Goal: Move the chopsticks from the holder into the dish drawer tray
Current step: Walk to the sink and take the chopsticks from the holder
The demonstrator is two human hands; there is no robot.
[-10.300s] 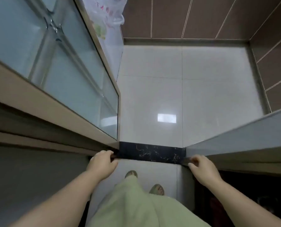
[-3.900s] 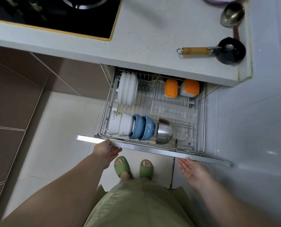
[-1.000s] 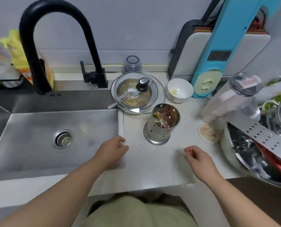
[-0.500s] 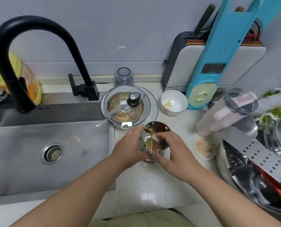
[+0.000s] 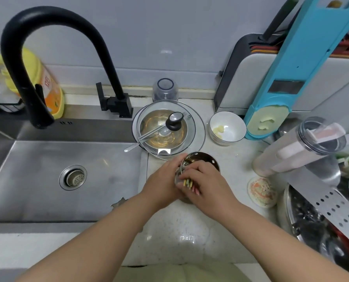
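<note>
A perforated steel chopstick holder (image 5: 205,159) stands on the white counter just right of the sink. My left hand (image 5: 161,185) wraps around its left side. My right hand (image 5: 206,184) is closed over a bundle of chopsticks (image 5: 188,183) at the holder's near rim; their yellow and pink ends stick out below my fingers. Most of the holder's body is hidden behind both hands. The dish drawer tray is out of view.
A steel sink (image 5: 72,176) with a black tap (image 5: 27,64) lies to the left. Behind the holder sit a glass-lidded pan (image 5: 165,131) and a white bowl (image 5: 227,128). A clear jar (image 5: 299,149), a blue slicer (image 5: 291,66) and a steel basin (image 5: 320,224) crowd the right.
My right hand has closed around the chopsticks and drawn them toward the holder's near rim. My left hand still holds the holder. The camera has shifted slightly.
</note>
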